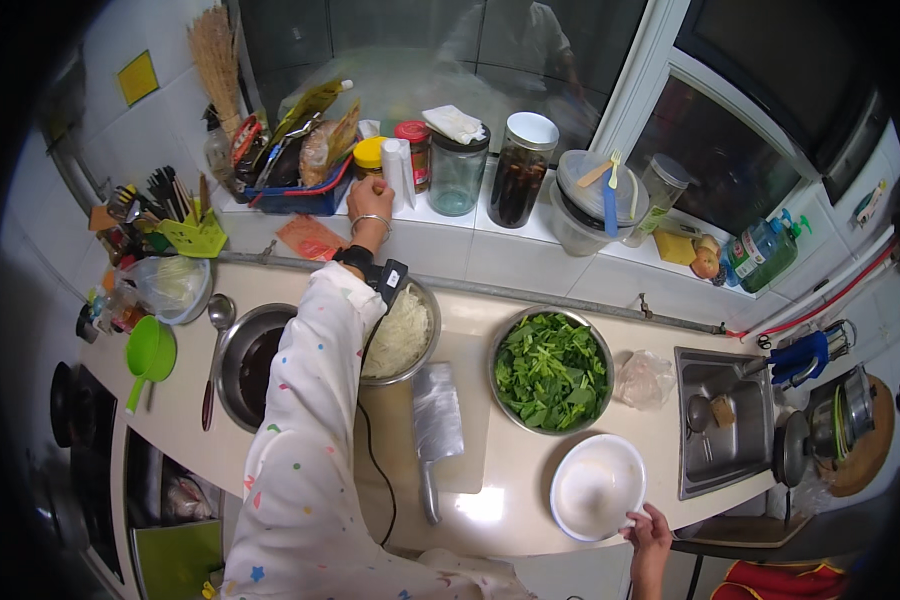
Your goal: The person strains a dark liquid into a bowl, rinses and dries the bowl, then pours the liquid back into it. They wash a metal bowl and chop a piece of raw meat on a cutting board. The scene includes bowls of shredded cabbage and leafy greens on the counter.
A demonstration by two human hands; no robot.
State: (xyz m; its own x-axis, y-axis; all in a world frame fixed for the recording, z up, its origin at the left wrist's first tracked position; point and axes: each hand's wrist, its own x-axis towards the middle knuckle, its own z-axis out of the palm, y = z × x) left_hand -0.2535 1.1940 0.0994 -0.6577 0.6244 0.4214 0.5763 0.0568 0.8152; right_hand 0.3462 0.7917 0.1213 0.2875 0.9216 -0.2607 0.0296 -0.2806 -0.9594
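Observation:
My left hand (371, 204) reaches across to the windowsill, its fingers at the front of a jar with a yellow lid (370, 152); whether they grip anything is hidden. Beside it stand a white paper roll (397, 174) and a red-lidded jar (413, 154). With thumb and fingers, my right hand (647, 526) holds the rim of a white bowl (598, 487) at the counter's front edge. Cut leafy greens (551, 371) fill a metal bowl behind it. A cleaver (436, 420) lies on a pale cutting board (472, 420). White shreds (401, 334) fill another metal bowl, partly behind my sleeve.
At left are a dark metal basin (232, 367), a ladle (221, 311) and a green scoop (150, 349). A pipe (480, 289) runs along the wall. The sink (720, 457) is at right, beside a crumpled plastic bag (644, 380). Jars and a blue basket (292, 199) line the windowsill.

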